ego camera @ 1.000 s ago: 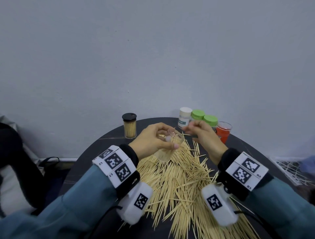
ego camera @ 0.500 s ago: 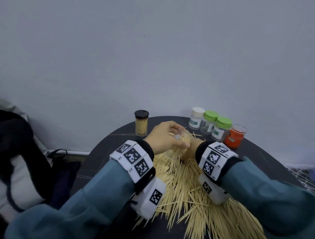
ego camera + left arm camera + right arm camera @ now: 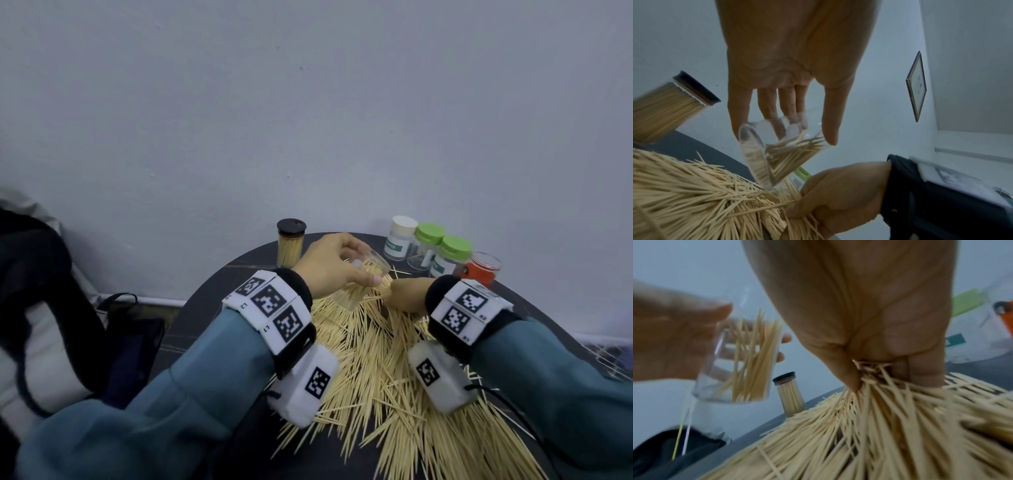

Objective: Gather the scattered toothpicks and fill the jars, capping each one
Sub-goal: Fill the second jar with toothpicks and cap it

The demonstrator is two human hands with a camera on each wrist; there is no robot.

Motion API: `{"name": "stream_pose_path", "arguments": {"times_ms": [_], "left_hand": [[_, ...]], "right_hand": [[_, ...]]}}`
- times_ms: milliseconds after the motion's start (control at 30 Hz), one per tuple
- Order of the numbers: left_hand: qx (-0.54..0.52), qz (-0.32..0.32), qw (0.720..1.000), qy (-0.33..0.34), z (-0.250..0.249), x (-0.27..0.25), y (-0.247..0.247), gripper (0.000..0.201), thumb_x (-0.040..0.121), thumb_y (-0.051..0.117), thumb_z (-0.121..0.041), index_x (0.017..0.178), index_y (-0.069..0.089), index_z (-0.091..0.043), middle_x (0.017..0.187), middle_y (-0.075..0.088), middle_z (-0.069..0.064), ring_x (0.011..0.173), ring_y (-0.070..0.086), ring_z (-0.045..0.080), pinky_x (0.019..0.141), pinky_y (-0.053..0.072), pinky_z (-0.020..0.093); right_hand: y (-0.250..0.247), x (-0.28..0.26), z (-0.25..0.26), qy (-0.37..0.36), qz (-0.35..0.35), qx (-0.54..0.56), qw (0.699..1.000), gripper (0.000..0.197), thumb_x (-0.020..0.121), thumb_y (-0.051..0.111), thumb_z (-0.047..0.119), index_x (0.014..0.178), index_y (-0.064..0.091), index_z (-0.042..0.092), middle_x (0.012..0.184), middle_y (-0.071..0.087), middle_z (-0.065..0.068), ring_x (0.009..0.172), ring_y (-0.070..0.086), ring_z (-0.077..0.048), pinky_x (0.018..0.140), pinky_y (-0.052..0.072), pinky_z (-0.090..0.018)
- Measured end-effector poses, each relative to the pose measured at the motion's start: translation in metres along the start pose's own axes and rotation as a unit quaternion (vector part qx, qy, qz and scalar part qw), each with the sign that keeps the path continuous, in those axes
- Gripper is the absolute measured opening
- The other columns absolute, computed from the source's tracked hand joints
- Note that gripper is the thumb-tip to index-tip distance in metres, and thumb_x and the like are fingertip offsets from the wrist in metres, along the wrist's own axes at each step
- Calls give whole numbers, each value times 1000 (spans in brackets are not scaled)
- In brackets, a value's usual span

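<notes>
The left hand (image 3: 327,265) is wrapped round a clear jar (image 3: 363,279), holding it tipped above the bench (image 3: 219,308), with some toothpicks already inside. The right hand (image 3: 407,298) is down in the big pile of toothpicks (image 3: 376,370) beside it, its fingers closed on a bunch. A full jar with a black lid (image 3: 290,247) stands behind, and I think four more jars (image 3: 442,255) stand at the back right, though they are blurry.

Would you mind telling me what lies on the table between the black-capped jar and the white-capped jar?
In the head view, between the black-capped jar and the white-capped jar is the left hand holding a clear jar with toothpicks in it; behind it, bare tabletop.
</notes>
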State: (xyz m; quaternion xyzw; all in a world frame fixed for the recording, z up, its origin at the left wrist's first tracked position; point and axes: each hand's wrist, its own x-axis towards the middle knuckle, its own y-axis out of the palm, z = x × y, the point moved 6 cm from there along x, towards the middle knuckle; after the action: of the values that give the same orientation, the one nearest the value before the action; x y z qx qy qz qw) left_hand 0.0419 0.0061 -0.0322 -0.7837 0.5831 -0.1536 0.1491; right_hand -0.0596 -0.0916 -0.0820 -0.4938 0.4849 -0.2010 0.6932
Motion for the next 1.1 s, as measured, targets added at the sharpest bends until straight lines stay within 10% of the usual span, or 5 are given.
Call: {"name": "stream_pose_path", "arguments": {"times_ms": [100, 300, 1100], "left_hand": [[-2, 2, 1000, -3, 0, -1, 1, 48, 69, 81, -21, 111, 58, -22, 104, 60, -8, 106, 58, 15, 100, 45, 40], [2, 2, 1000, -6, 1, -1, 1, 48, 68, 82, -21, 109, 58, -22, 106, 61, -6, 107, 58, 15, 100, 45, 41], [39, 21, 999, 15, -1, -1, 12, 48, 71, 80, -23, 113, 58, -23, 100, 55, -15, 97, 56, 6, 86, 46, 26]], "right_hand": [[4, -4, -6, -17, 22, 191, 981, 27, 98, 40, 13, 73, 45, 19, 84, 50, -3, 91, 46, -20, 81, 46, -29], [10, -13, -13, -70, 73, 551, 828, 25, 98, 27, -5, 81, 43, 3, 67, 45, -10, 62, 51, -20, 49, 50, -24], [-16, -37, -36, -206, -96, 781, 581, 27, 100, 21, 1, 82, 37, 13, 66, 34, -1, 56, 35, -11, 61, 35, -23]]}}
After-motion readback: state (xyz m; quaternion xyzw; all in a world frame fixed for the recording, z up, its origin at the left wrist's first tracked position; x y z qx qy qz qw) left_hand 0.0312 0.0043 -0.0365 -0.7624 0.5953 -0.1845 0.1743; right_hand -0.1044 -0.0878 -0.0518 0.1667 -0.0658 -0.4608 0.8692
